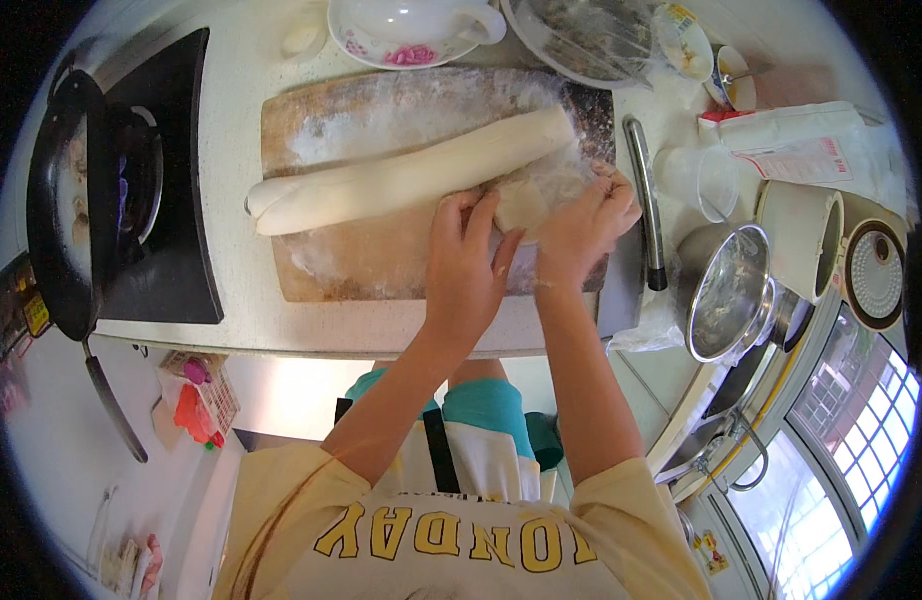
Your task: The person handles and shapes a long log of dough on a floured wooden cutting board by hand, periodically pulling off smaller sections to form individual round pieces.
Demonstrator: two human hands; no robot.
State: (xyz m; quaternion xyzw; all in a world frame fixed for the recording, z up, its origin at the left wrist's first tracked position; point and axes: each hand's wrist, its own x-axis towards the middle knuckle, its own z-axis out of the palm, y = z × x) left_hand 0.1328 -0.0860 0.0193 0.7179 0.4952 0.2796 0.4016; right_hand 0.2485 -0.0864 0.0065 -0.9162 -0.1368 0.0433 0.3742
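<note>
A long pale roll of dough (pixel 408 180) lies slantwise across a floured wooden board (pixel 356 262). Below its right part sits a smaller lump of dough (pixel 522 204), with what looks like thin clear plastic film (pixel 569 176) beside and partly around it. My left hand (pixel 464 259) holds the lump from the left, thumb and forefinger against it. My right hand (pixel 587 221) is at the lump's right side, its fingertips pinched on the film near the board's right edge. My right hand hides part of the lump.
A black wok (pixel 67 202) stands tilted over the lit hob (pixel 179 247) at left. A metal rod with a black end (pixel 644 202), a clear plastic cup (pixel 708 180) and a steel pot (pixel 731 292) are at right. A flowered dish (pixel 408 52) and covered bowl (pixel 581 37) stand behind the board.
</note>
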